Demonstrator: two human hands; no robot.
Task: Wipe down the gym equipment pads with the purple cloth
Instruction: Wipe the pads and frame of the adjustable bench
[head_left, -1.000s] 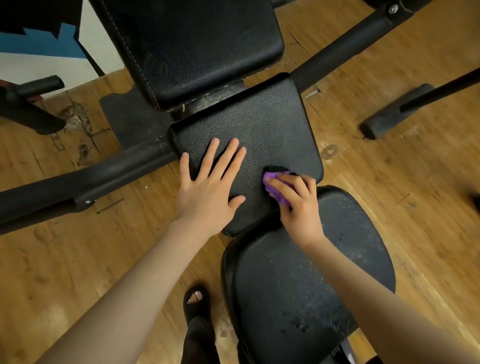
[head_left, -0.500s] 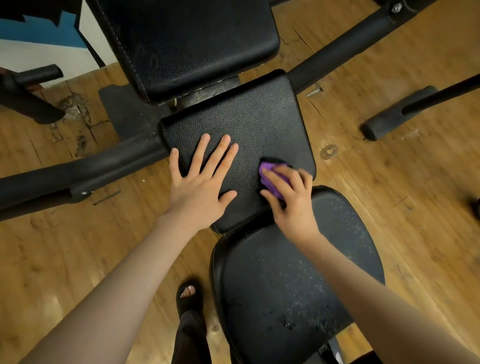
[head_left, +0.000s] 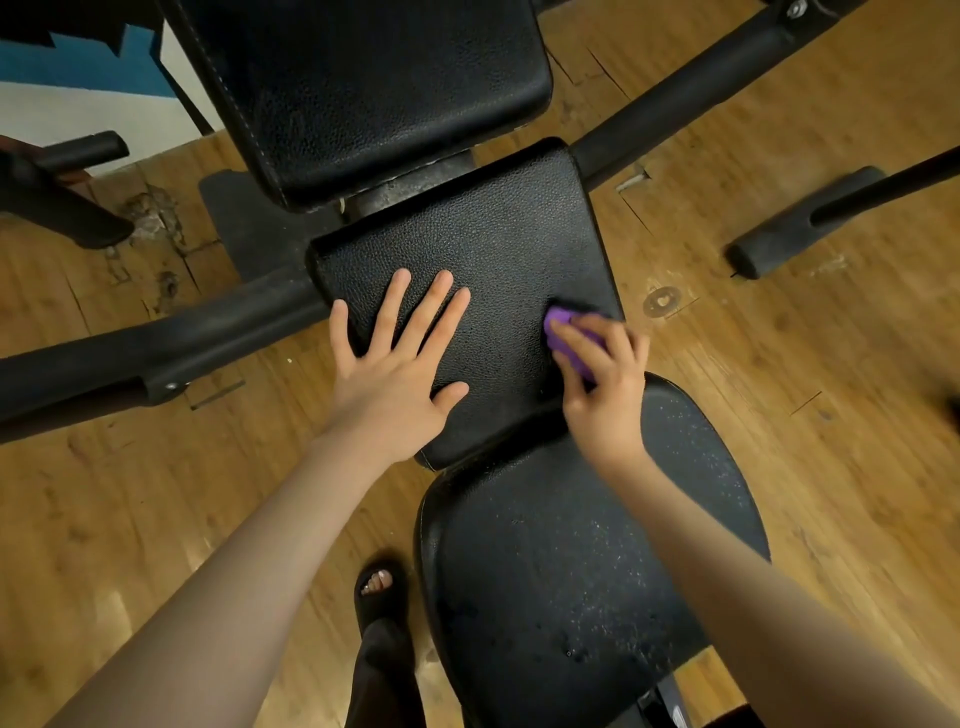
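A black middle pad (head_left: 483, 244) of a gym machine lies in the centre. My left hand (head_left: 400, 374) rests flat on its near left part, fingers spread. My right hand (head_left: 608, 389) presses a small purple cloth (head_left: 566, 338) against the pad's right near edge; my fingers cover most of the cloth. A rounded black seat pad (head_left: 561, 571), speckled with white dust, sits nearest me. A larger black back pad (head_left: 374, 88) is at the top.
Black frame bars run out left (head_left: 130, 358) and upper right (head_left: 691, 98) over a worn wooden floor. A rubber-footed bar (head_left: 810, 223) lies at right. My sandalled foot (head_left: 379, 592) stands left of the seat pad. Another machine's black handle (head_left: 78, 150) is at far left.
My right hand has slid the cloth to the right, toward the middle pad's right edge. My left hand stays flat on the pad.
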